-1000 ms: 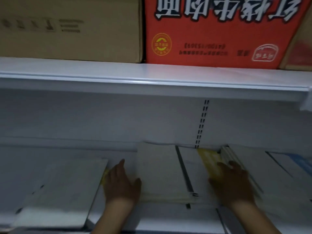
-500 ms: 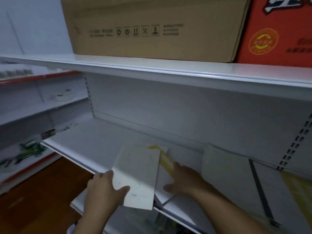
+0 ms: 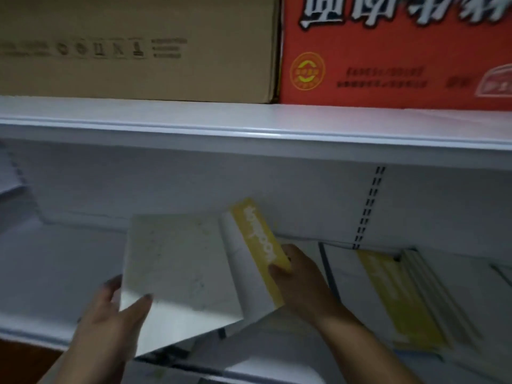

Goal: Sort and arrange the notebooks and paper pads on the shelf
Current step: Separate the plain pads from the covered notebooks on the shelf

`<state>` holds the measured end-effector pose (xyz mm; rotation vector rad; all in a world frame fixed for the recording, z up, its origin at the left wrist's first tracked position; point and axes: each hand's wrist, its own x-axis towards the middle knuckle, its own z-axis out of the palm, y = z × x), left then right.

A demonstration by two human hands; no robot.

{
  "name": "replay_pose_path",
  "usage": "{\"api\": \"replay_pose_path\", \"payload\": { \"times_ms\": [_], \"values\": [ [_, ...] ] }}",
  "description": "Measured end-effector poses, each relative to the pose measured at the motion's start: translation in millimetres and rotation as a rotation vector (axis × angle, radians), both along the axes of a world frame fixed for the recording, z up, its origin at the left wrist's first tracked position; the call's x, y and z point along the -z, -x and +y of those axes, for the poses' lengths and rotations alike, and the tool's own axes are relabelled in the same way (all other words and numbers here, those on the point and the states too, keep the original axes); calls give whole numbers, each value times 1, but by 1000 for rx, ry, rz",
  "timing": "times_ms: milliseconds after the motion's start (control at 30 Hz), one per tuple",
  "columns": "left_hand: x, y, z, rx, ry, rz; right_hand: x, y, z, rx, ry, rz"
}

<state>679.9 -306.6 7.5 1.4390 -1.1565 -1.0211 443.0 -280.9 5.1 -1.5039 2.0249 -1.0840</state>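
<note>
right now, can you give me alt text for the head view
Two bare hands hold notebooks over a white shelf: the left hand grips a pale pad, the right hand a yellow-edged notebook. More notebooks lie to the right; a brown carton and red carton sit above.

The flat pale cream paper pad (image 3: pixel 180 261) has tiny faint green specks, and the white notebook with a yellow band (image 3: pixel 256 239) has white letters on the yellow. The white metal shelf (image 3: pixel 249 120) carries a plain brown cardboard box (image 3: pixel 138 45) with dark printed marks and a bright red cardboard box (image 3: pixel 396 51) with big white letters and a yellow round badge.
</note>
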Motion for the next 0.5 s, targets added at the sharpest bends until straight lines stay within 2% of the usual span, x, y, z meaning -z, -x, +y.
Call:
{"api": "replay_pose_path", "payload": {
  "times_ms": [133,167,233,267,333,400,433,500],
  "values": [
    [14,80,-7,254,-11,65,2,86,64,279,75,-114],
    [22,97,-11,292,-2,40,5,104,77,344,74,-121],
    [41,124,-21,313,17,-147,14,133,97,429,7,-126],
    [50,133,-26,315,45,-259,20,144,102,442,-72,-68],
    [64,142,-32,345,89,-447,29,154,107,418,-313,207],
    [66,139,-33,334,73,-509,37,156,107,456,-391,457],
    [63,131,-34,291,78,-518,38,153,104,469,-366,486],
    [55,107,-40,209,144,-566,33,134,92,448,-294,425]
  ]
}}
